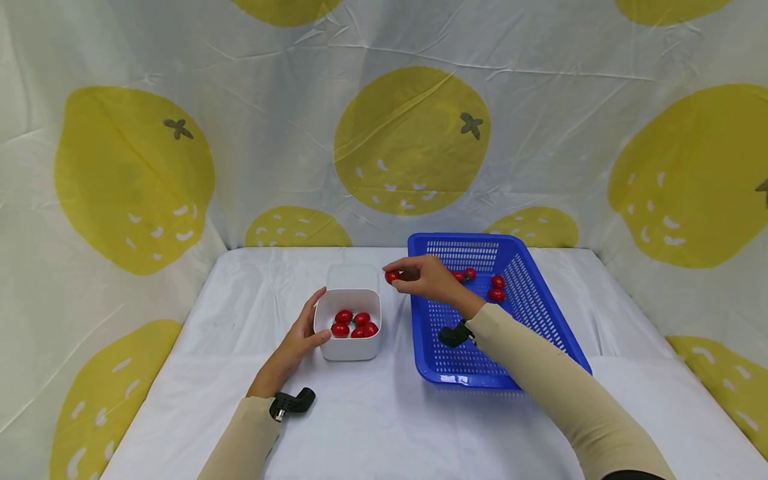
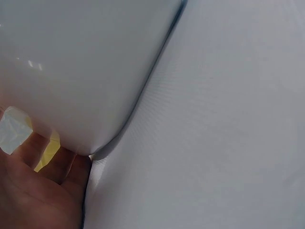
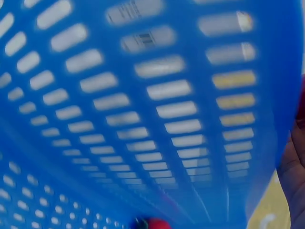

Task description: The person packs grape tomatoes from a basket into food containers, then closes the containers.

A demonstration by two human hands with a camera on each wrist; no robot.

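Small red tomato [image 1: 392, 276] is pinched in the fingers of the right hand [image 1: 423, 276], held between white container [image 1: 351, 349] and blue basket [image 1: 462, 381], just off the container's far right corner. Container opening is placed leftward and nearer the body. Tomato's long axis cannot be told. Container's left side is gripped by the left hand [image 1: 303, 331].

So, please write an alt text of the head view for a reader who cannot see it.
A person's right-hand grip pinches a red tomato between a blue basket and a white container, which the left-hand grip holds. More tomatoes lie in both.
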